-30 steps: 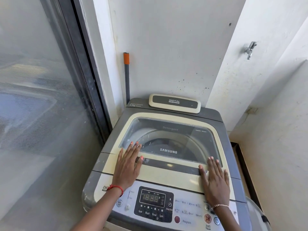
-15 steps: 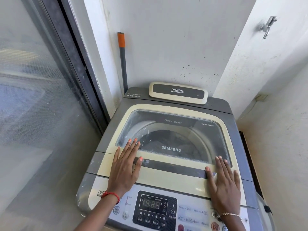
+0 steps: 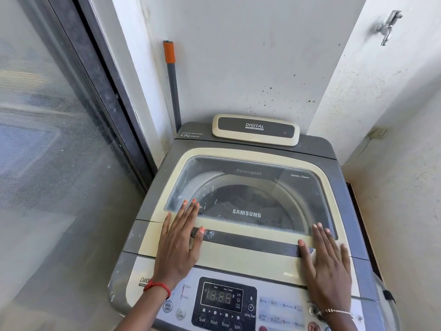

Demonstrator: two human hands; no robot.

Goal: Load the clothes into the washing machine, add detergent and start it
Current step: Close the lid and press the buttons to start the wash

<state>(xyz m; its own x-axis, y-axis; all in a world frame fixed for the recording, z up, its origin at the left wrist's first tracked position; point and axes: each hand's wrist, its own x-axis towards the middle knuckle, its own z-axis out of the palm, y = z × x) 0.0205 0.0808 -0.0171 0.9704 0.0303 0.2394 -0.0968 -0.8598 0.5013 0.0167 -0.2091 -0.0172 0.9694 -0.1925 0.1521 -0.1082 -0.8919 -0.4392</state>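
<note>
A grey and cream top-loading washing machine [image 3: 334, 168] stands in a corner, its glass lid [image 3: 248, 173] down. Dark clothes [image 3: 238, 194] show in the drum through the glass. My left hand [image 3: 177, 244] lies flat on the lid's front left, fingers spread, its thumb on the dark handle strip [image 3: 250, 241]. Flat on the lid's front right rests my right hand [image 3: 327, 266], also with its thumb on the strip. Neither hand holds anything. The control panel [image 3: 223, 304] with a dark display sits below my wrists.
A frosted sliding door [image 3: 47, 163] runs along the left. A grey pole with an orange tip [image 3: 172, 80] leans in the corner behind the machine. White walls close in at the back and right, with a metal tap [image 3: 387, 26] high on the right wall.
The view has shifted slightly, so the machine sits a little lower in frame than half a second ago. Both hands stay flat on the lid in the same places.
</note>
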